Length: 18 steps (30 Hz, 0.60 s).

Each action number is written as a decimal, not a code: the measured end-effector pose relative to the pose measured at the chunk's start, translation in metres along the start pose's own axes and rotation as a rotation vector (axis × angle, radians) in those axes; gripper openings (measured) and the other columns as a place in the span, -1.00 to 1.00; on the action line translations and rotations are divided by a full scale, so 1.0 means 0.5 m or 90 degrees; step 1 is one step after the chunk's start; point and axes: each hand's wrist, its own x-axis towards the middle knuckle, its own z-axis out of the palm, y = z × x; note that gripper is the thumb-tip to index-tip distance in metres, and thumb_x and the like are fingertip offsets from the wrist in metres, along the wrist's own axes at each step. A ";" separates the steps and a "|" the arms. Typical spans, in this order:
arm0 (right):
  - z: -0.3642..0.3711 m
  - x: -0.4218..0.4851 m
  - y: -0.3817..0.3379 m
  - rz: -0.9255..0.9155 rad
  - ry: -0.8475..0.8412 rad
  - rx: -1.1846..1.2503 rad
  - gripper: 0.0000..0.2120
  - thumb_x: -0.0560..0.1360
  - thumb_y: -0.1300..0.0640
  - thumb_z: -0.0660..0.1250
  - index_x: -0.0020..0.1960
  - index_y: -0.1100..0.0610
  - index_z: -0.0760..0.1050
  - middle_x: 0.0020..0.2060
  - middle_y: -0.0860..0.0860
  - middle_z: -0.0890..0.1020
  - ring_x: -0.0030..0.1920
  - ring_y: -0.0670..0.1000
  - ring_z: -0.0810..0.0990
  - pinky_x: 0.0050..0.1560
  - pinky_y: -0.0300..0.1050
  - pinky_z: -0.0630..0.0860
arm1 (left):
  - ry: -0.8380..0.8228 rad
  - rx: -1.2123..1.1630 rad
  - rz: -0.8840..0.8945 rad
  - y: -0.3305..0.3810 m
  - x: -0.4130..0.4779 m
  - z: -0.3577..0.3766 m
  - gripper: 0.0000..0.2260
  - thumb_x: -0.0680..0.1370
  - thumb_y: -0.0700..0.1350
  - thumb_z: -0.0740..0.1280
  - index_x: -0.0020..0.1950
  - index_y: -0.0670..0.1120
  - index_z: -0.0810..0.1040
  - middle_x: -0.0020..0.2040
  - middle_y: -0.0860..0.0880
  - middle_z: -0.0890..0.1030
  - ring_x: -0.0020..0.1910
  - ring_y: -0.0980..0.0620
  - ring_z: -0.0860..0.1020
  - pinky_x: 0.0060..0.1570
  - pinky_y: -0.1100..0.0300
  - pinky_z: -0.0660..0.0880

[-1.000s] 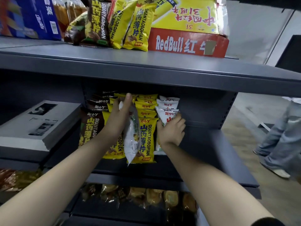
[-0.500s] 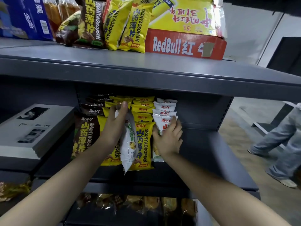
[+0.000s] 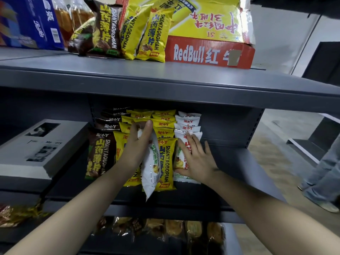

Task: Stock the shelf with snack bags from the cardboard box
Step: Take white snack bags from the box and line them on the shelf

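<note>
Head view: the left hand [image 3: 137, 144] clenched 1 white snack bag [image 3: 151, 168] by its top, hanging before the shelf [image 3: 239, 168]. The right hand [image 3: 197, 161], released flat, pressed the white row [image 3: 187, 126]. The bag looked light, soft, crinkly and probably slippery; its sealed edge seemed the best hold.
</note>
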 end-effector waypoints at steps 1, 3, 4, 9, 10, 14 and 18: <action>-0.003 0.000 -0.001 0.004 -0.007 0.000 0.01 0.36 -0.52 0.05 0.56 0.01 -0.27 0.55 0.15 -0.19 0.55 0.15 -0.21 0.44 0.37 0.01 | -0.002 0.006 0.012 0.003 -0.004 0.003 -0.47 0.34 0.34 0.15 0.23 0.14 0.29 0.05 0.21 0.44 0.16 0.06 0.44 0.12 0.13 0.31; -0.017 -0.005 -0.003 0.001 -0.015 0.002 -0.01 0.38 -0.50 0.06 0.56 0.00 -0.27 0.55 0.13 -0.21 0.55 0.14 -0.23 0.45 0.36 -0.02 | -0.015 0.021 0.037 0.009 -0.011 0.010 -0.39 0.34 0.32 0.17 0.34 0.13 0.24 0.23 0.09 0.41 0.25 0.03 0.41 0.15 0.14 0.31; -0.026 -0.011 -0.005 -0.005 -0.010 0.012 -0.03 0.40 -0.48 0.08 0.56 0.01 -0.24 0.55 0.12 -0.18 0.55 0.13 -0.21 0.45 0.35 -0.02 | -0.026 0.030 0.051 0.012 -0.014 0.014 -0.35 0.34 0.31 0.19 0.38 0.15 0.21 0.32 0.04 0.36 0.30 0.02 0.38 0.17 0.13 0.31; -0.080 -0.095 -0.007 0.033 0.203 0.195 -0.49 0.54 -0.08 0.21 0.40 0.19 0.37 0.35 0.13 0.40 0.34 0.15 0.38 0.26 0.16 0.42 | -0.056 0.144 0.049 0.015 -0.015 0.055 -0.29 0.35 0.41 0.27 0.41 0.18 0.20 0.33 0.02 0.29 0.33 0.01 0.34 0.22 0.10 0.30; -0.088 -0.117 -0.005 0.027 0.215 0.262 -0.52 0.56 -0.08 0.14 0.33 0.21 0.43 0.29 0.11 0.44 0.28 0.12 0.42 0.22 0.10 0.45 | -0.039 0.171 0.043 0.011 -0.014 0.072 -0.27 0.33 0.40 0.28 0.41 0.14 0.21 0.29 0.02 0.29 0.31 0.01 0.35 0.24 0.11 0.31; -0.118 -0.186 -0.006 -0.074 0.084 0.436 -0.39 0.51 -0.29 0.07 0.37 0.10 0.32 0.22 -0.11 0.39 0.24 -0.14 0.36 0.15 -0.33 0.31 | 0.090 0.232 0.083 -0.007 -0.015 0.159 -0.33 0.41 0.20 0.40 0.38 -0.09 0.29 0.25 -0.10 0.32 0.28 -0.03 0.29 0.09 0.32 0.19; -0.106 -0.189 -0.018 0.028 0.032 0.602 -0.44 0.49 -0.15 0.33 0.38 0.04 0.23 0.15 -0.19 0.40 0.15 -0.23 0.41 -0.01 -0.46 0.34 | 0.167 0.279 0.095 -0.011 -0.013 0.232 -0.32 0.40 0.15 0.44 0.29 -0.27 0.33 0.24 -0.25 0.33 0.27 -0.15 0.26 0.20 0.17 0.19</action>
